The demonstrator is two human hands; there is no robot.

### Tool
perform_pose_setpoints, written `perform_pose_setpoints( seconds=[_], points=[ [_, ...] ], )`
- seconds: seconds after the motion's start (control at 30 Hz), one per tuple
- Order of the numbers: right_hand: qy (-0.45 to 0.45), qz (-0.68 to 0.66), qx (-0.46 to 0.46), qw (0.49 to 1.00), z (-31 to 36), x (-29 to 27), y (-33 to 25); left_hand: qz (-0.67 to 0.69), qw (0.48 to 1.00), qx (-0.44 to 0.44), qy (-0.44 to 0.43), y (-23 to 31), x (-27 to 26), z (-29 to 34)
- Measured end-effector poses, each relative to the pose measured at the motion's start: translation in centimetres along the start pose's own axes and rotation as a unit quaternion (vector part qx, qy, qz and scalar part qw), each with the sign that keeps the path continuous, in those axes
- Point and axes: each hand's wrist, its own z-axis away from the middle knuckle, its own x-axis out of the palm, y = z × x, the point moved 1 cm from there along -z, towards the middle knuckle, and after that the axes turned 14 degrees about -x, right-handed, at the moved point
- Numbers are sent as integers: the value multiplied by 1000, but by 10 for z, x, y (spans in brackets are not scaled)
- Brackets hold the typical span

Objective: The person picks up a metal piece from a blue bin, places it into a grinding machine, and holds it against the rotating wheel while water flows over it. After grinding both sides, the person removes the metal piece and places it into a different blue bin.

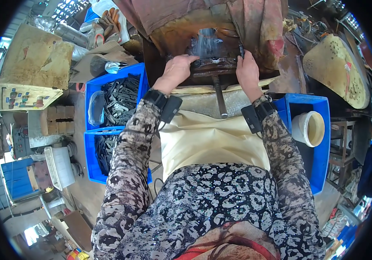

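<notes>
Spray [206, 43] falls behind the metal fixture [214, 62]; left hand [177, 71] and right hand [248, 73], half-curled at its ends, grasp unclear, seem to steady it; next likely needs even pressure.

Rough, dull metal fixture [214, 62]; smooth plastic bin [321, 151]; creased cloth drape [186, 14].

Room over apron [214, 141], rod [219, 99] obstructing (centre), bins [323, 130] flanking

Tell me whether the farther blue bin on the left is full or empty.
Not empty, and well filled: dark flat parts lie piled across much of the blue bin. The pile's depth is hidden.
</notes>
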Motion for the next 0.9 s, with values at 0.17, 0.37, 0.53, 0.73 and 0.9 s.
perform_pose_setpoints(
  seconds=[0.17,0.37,0.53,0.73,0.9],
  points=[
    [12,9,6,1000,1,1,3,55,981,165,82,57,-26,55],
    [-2,13,14,1000,-1,1,1,85,962,254,-54,90,-17,93],
    [11,-4,15,1000,-1,3,5,78,963,254,-54,85,-14,87],
    [20,-3,11,1000,-1,2,3,205,962,156,86,84,-48,28],
    [38,-9,18,999,1,3,3,314,937,67,140,75,-68,-65]
  ],
)
